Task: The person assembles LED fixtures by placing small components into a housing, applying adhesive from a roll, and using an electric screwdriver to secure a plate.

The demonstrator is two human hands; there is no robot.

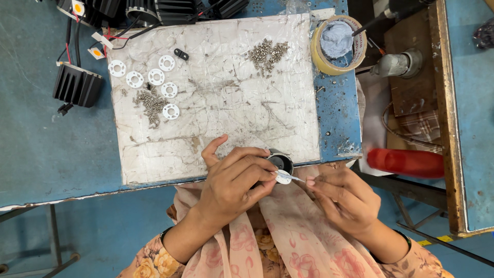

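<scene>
Fingers of the left hand curl around a small black round housing at lower centre, pinching a white plastic disc against it. Right hand fingers press together on a thin white stick touching the disc. White plastic rings lie upper left; a tan tape roll holding pale paste sits upper right.

A blue worktop carries a scuffed white sheet across its middle. Black finned heat sinks sit toward its left and far edges, and a tape roll holding pale paste rests near its far right corner.
</scene>
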